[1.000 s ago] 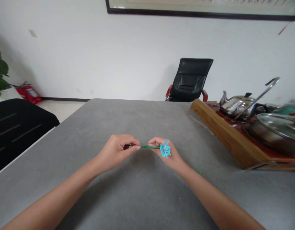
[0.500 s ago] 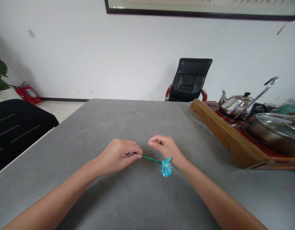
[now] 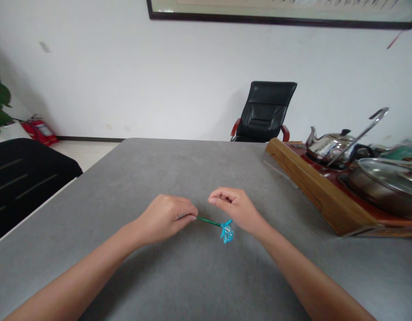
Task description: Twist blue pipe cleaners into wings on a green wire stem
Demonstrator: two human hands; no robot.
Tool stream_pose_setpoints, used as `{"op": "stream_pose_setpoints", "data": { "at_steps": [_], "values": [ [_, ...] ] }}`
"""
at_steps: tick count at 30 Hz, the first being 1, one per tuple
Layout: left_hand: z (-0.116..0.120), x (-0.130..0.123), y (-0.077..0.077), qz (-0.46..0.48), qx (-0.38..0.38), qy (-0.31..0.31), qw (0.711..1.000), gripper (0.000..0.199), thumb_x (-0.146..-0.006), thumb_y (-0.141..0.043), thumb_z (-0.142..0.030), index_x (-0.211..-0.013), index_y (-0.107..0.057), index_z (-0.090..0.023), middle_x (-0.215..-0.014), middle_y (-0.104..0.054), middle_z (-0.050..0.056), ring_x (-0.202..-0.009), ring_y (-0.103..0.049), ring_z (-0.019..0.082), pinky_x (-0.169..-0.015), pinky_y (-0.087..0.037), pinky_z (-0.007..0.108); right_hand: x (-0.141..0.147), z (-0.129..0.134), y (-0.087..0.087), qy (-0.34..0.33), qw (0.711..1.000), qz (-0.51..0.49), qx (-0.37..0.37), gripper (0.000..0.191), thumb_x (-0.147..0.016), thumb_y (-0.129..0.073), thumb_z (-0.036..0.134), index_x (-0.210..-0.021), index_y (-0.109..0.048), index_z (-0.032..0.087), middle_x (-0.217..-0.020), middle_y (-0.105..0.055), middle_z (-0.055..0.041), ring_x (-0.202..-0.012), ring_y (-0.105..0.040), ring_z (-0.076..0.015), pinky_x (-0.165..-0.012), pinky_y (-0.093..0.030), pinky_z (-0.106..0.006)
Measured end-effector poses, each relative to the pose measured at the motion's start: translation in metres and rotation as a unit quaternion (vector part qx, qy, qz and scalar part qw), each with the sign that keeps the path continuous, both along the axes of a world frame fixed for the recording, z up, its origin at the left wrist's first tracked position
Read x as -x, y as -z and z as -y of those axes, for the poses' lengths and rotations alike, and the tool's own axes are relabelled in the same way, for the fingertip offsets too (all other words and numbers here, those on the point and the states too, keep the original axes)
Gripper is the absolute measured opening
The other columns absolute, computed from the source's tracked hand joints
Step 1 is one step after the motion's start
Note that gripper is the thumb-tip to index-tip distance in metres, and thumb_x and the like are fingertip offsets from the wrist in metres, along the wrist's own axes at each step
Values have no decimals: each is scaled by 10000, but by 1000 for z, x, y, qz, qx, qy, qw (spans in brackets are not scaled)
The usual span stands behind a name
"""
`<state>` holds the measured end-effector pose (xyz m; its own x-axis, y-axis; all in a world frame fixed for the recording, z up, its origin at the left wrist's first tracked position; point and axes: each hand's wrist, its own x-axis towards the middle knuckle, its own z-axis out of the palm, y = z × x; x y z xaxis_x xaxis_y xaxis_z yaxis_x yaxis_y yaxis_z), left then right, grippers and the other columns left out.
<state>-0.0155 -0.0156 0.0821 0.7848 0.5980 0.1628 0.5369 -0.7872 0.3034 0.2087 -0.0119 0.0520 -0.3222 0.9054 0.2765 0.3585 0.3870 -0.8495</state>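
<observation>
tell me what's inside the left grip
The left grip pinches a green stem, which runs out to a blue flower. The stretch inside is covered, so the stem's other end and anything else there cannot be seen.

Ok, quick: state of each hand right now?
Left hand: closed, pinching the green stem of the blue flower.
Right hand: pinched closed, apart from the stem; whether it holds anything cannot be told.

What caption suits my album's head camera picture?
Left hand pinching the green stem of a blue flower, right hand nearby.
</observation>
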Motion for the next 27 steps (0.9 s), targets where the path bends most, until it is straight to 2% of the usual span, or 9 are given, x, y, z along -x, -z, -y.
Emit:
{"op": "stream_pose_setpoints", "data": {
  "at_steps": [6,12,19,27],
  "values": [
    [-3,0,2,3,-21,-49,999,190,-903,-476,-204,-875,-665,-214,-797,-678,-8,-715,-614,126,-627,-385,203,5,16,-20,29,990,98,-94,133,-865,-569,242,-786,-663,189,-636,-579,29,-592,-502,-99,-573,-328,-219],
    [-4,2,4,26,-33,-110,993,187,-876,-490,-195,-846,-672,-219,-792,-686,-15,-718,-634,131,-625,-399,202,10,32,-30,11,969,190,-156,186,-911,-471,221,-847,-646,219,-804,-673,-3,-741,-602,-132,-656,-376,-236],
    [-6,4,4,73,-37,-166,983,152,-873,-534,-243,-890,-684,-223,-840,-708,-9,-731,-636,144,-622,-412,214,19,43,-29,22,938,277,-207,227,-921,-431,226,-817,-630,200,-750,-675,-30,-679,-606,-152,-618,-368,-264],
    [-6,6,4,110,-26,-217,970,156,-869,-539,-256,-881,-689,-213,-823,-705,-4,-738,-627,152,-618,-416,220,27,44,-14,19,935,295,-197,178,-880,-456,197,-794,-611,187,-736,-667,-30,-659,-599,-154,-594,-352,-267]
  ]
}}
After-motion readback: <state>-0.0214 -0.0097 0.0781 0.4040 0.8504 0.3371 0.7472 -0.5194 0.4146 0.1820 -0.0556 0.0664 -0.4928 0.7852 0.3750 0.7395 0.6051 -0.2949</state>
